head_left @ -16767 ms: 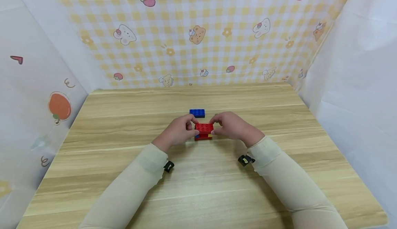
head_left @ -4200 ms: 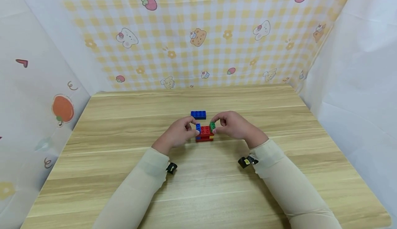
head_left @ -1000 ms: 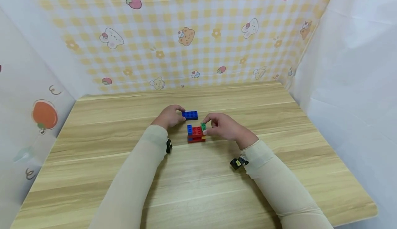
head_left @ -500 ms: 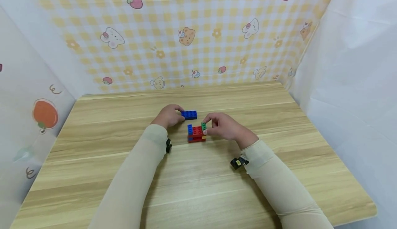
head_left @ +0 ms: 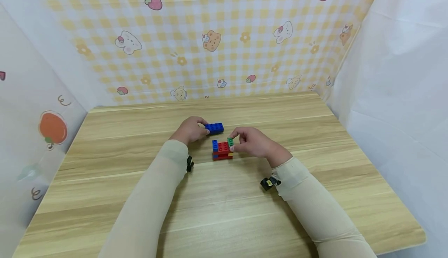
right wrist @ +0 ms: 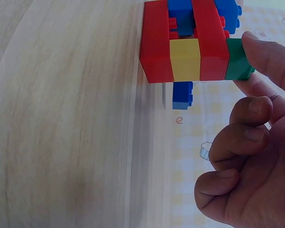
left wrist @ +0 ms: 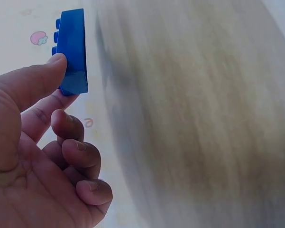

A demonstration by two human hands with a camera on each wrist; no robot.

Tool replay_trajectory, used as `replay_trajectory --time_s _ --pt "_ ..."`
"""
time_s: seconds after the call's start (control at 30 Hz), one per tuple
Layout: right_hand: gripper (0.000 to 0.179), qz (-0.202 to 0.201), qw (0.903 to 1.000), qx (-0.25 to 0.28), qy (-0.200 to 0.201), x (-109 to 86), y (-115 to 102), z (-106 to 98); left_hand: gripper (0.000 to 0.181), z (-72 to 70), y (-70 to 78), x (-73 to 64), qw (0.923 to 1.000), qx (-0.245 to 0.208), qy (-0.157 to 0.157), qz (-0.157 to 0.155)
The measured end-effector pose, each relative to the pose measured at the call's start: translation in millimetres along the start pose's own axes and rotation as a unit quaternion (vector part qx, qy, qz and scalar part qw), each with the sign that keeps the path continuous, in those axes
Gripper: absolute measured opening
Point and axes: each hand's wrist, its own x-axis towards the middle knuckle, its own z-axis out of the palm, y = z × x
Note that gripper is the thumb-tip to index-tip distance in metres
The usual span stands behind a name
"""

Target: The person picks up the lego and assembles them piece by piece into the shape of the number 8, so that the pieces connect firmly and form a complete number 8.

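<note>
My left hand point(head_left: 190, 130) pinches the end of a long blue toy brick point(head_left: 214, 128) behind the stack, thumb on its side in the left wrist view. That brick looks slightly raised and turned. My right hand point(head_left: 253, 142) holds a small green brick point(right wrist: 238, 59) between thumb and index finger; it sits on the right end of the upper red brick point(right wrist: 211, 42). A small blue brick point(head_left: 215, 145) stands on the left end. Beneath the upper red brick, a yellow brick point(right wrist: 185, 59) and another blue brick point(right wrist: 182, 19) rest on the lower red brick point(right wrist: 156, 45).
The stack stands on a wood-grain table point(head_left: 224, 203). A checked cloth point(head_left: 224, 13) with cartoon prints hangs behind it, and white sheets point(head_left: 395, 87) close off the sides. Black wrist cameras point(head_left: 267, 183) sit under the cuffs.
The small blue and green bricks came onto the upper red brick. My left hand left the stack, took the long blue brick and has just shifted it slightly. The right hand stays at the green brick.
</note>
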Motion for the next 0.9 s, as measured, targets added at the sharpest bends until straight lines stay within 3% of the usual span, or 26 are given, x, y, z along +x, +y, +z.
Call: replay_trajectory --time_s 0.33,0.9 --pt "0.026 0.004 1.0 -0.003 0.003 -0.4 -1.2 0.5 0.042 -3.2 5.1 -8.4 0.9997 -0.02 -0.009 0.008" --pt "0.026 0.007 1.0 -0.003 0.003 -0.4 -2.5 0.2 0.038 -11.7 13.6 -31.4 0.9972 -0.03 0.005 0.068"
